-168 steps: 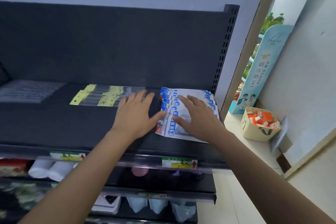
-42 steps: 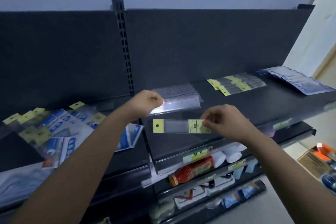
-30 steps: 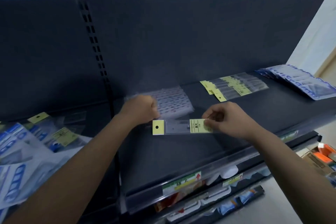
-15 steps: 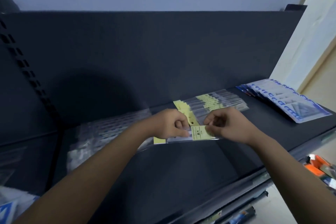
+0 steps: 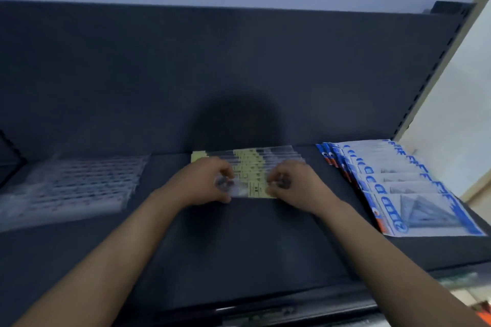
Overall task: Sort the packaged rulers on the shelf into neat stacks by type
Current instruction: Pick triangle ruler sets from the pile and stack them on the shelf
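A clear packaged ruler with a yellow label [image 5: 255, 190] lies at the near edge of the fanned stack of yellow-labelled rulers [image 5: 252, 158] in the middle of the dark shelf [image 5: 239, 247]. My left hand [image 5: 204, 183] pinches its left end and my right hand [image 5: 295, 184] pinches its right end. A stack of clear rulers without yellow labels [image 5: 71, 186] lies to the left, blurred. A fanned stack of blue-and-white ruler sets [image 5: 398, 188] lies to the right.
The shelf's dark back panel [image 5: 239, 74] rises behind the stacks. A perforated upright [image 5: 435, 66] stands at the right end, with a pale wall beyond. The shelf's front rail [image 5: 265, 310] runs along the bottom.
Both hands have carried the yellow-labelled ruler to the right and set it against the near side of the yellow-labelled stack. The view has swung right; the mixed pile at far left is out of sight.
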A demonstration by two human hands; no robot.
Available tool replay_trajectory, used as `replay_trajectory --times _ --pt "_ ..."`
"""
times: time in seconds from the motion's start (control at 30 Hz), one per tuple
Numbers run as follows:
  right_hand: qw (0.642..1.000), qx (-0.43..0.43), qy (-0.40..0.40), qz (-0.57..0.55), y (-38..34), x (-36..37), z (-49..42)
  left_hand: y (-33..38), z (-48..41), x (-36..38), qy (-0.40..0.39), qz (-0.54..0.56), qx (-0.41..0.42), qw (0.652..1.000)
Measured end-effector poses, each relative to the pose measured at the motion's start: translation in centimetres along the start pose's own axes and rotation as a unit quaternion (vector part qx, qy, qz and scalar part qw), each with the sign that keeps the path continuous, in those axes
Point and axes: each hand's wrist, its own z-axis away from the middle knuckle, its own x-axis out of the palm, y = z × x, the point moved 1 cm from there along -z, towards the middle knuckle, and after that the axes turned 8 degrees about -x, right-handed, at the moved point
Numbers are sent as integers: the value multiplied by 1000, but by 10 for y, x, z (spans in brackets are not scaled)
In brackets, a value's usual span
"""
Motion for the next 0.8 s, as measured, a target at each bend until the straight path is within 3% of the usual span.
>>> replay_trajectory --times 0.13,0.3,0.5,0.8 --pt "999 -33 16 3 11 9 7 13 8 5 11 -53 -31 998" --pt "997 -48 -33 55 9 8 8 29 17 11 97 -129 -24 987" --pt "988 -74 -53 121 -5 3 5 30 33 11 93 -217 -63 970" --pt "989 -124 13 78 -119 21 -11 -18 126 -37 148 -248 -191 938"
